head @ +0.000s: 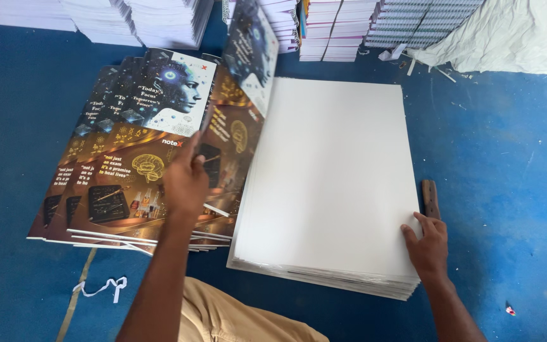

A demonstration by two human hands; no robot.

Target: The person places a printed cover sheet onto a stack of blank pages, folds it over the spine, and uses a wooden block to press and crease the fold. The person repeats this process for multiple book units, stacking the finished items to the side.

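left hand [185,180] pinched lifted cover [238,82] off cover stack [121,164] | right hand [427,244] spread, pressed near-right paper stack [333,171] corner | judged: lift one cover only, keep edges square

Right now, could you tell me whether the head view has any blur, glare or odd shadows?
Head view: even, soft light; the white sheets look bright and nearly featureless; the cover lifted by the left hand is motion-blurred; the glossy covers show mild sheen, no harsh glare; the right hand is sharp, with only a faint shadow; the straight stack edges bow slightly towards the frame edges.
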